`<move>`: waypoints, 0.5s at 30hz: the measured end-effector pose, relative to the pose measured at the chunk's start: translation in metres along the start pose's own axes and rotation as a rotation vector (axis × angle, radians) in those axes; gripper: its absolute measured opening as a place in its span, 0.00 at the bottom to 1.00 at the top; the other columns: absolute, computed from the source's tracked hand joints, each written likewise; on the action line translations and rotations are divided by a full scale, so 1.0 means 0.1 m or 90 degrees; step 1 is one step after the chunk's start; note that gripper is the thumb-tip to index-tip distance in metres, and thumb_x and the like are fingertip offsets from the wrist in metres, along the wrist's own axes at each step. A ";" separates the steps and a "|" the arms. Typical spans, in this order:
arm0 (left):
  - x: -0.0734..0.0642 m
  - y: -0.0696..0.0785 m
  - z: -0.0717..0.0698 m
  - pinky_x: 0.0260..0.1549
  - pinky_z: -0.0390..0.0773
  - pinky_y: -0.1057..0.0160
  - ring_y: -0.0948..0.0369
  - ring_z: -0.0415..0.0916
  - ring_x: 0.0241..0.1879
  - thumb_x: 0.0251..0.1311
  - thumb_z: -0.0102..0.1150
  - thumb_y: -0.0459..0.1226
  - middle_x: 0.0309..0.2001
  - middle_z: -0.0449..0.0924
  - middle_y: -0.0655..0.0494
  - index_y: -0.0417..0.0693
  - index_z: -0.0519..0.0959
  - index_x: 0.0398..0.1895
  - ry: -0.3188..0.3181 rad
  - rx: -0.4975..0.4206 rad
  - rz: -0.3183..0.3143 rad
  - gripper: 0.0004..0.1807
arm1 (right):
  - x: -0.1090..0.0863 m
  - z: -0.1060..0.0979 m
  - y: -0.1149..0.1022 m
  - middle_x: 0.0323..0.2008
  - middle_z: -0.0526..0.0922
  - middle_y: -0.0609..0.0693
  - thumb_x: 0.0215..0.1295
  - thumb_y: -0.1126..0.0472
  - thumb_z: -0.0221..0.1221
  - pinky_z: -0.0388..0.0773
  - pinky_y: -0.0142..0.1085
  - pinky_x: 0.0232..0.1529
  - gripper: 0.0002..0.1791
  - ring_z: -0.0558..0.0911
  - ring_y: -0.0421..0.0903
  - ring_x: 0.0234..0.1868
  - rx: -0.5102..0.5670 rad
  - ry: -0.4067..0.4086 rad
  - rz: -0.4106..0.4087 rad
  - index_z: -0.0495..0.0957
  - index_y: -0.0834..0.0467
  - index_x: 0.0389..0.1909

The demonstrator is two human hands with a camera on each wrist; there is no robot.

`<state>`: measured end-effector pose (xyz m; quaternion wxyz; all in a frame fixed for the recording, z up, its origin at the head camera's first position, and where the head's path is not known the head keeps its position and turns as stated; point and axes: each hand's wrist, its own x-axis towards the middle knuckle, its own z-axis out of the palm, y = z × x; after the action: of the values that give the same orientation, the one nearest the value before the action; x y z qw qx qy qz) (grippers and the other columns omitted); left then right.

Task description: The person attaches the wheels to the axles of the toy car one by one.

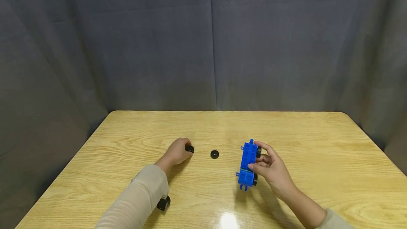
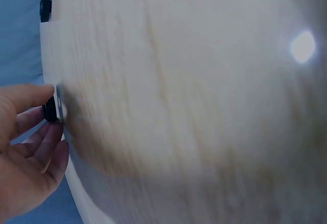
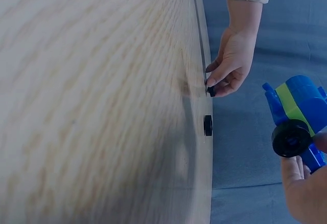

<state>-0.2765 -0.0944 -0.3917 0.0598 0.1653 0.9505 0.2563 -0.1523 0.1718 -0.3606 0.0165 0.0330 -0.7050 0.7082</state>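
My left hand (image 1: 178, 152) pinches a small black toy wheel (image 1: 190, 149) between thumb and fingers, right at the tabletop; the left wrist view shows the wheel (image 2: 50, 109) standing on edge in the grip. In my right hand (image 1: 276, 172) is a blue toy vehicle base (image 1: 248, 160), held above the table with its studded underside toward the head camera. Two black wheels (image 1: 255, 179) sit along its right side, while bare blue axle pegs stick out on the left. A green stripe shows on the vehicle (image 3: 294, 101) in the right wrist view.
Another black wheel (image 1: 214, 154) lies flat on the wooden table (image 1: 203, 126) between the two hands. A black wrist camera (image 1: 163, 203) hangs under the left sleeve. Grey curtains (image 1: 159, 45) stand behind the table and at its sides.
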 end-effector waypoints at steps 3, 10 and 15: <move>-0.02 0.00 -0.01 0.37 0.71 0.59 0.54 0.70 0.38 0.50 0.58 0.33 0.38 0.70 0.47 0.37 0.71 0.42 0.002 -0.034 0.004 0.16 | 0.00 0.00 0.00 0.29 0.71 0.53 0.47 0.76 0.57 0.74 0.31 0.33 0.36 0.76 0.40 0.29 0.000 0.002 -0.003 0.55 0.60 0.59; -0.07 0.04 -0.04 0.35 0.72 0.61 0.55 0.71 0.37 0.49 0.58 0.30 0.37 0.70 0.48 0.38 0.72 0.40 0.020 -0.092 0.029 0.13 | 0.00 0.01 0.00 0.29 0.71 0.54 0.47 0.76 0.57 0.74 0.31 0.33 0.36 0.76 0.40 0.29 -0.003 0.003 -0.007 0.55 0.61 0.59; -0.13 0.07 -0.05 0.34 0.72 0.62 0.57 0.70 0.35 0.50 0.57 0.29 0.36 0.69 0.50 0.37 0.71 0.42 0.024 -0.119 0.038 0.14 | -0.01 0.01 -0.01 0.30 0.72 0.54 0.48 0.76 0.57 0.75 0.31 0.34 0.36 0.76 0.40 0.29 0.002 0.001 -0.009 0.55 0.61 0.59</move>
<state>-0.2628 -0.0954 -0.3836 0.0491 0.1824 0.9181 0.3484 -0.1508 0.1707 -0.3602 0.0218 0.0372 -0.7037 0.7092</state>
